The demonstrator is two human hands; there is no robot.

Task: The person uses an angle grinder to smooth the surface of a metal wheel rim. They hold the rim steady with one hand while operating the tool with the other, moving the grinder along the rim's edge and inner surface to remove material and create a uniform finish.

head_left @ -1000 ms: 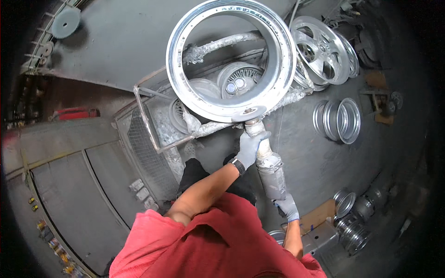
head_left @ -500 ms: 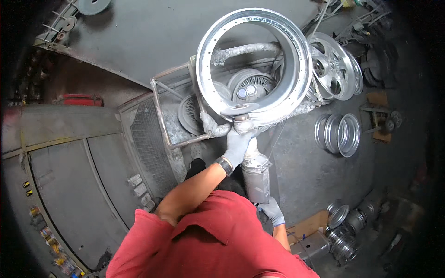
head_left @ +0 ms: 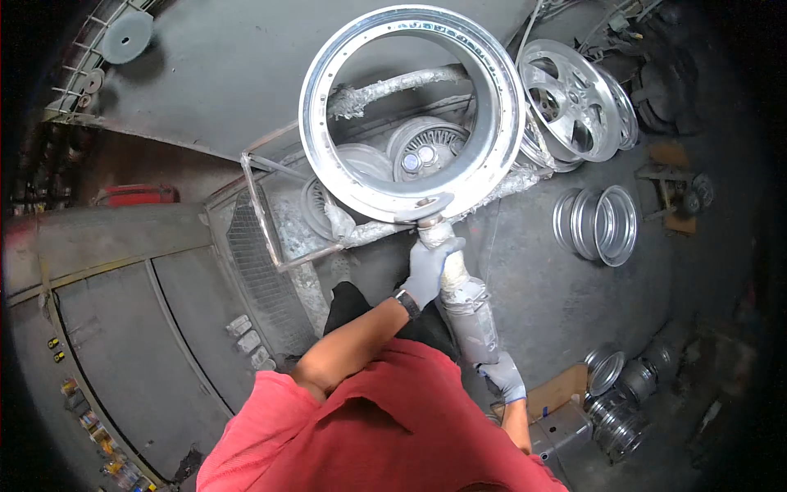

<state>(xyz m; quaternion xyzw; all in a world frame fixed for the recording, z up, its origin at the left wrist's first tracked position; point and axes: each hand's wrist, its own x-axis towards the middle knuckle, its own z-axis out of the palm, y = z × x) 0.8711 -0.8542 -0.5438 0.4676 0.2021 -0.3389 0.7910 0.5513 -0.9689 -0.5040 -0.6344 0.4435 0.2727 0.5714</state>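
In my hands is a long, dusty grey angle grinder (head_left: 474,326), its neck wrapped in pale material. My left hand (head_left: 427,275), in a light grey glove, is closed around the wrapped neck. My right hand (head_left: 505,378), also gloved, grips the rear end of the grey body. The thin round disc (head_left: 424,207) at the tool's head lies against the near lower part of a large shiny wheel rim (head_left: 510,152), or just over it; exact contact is hard to tell. That rim leans on a metal frame (head_left: 260,209) with padded bars.
Dusty wheels (head_left: 418,150) sit inside the frame. To the right are a spoked wheel (head_left: 602,111), bare rims (head_left: 616,227) on the floor, and more rims (head_left: 619,422) near a cardboard piece (head_left: 566,389). A wire mesh panel (head_left: 262,254) stands left.
The wheel rim and frame appear further left and slightly higher in the picture. The grinder tilts more, its rear end further right, and both my hands keep hold of it.
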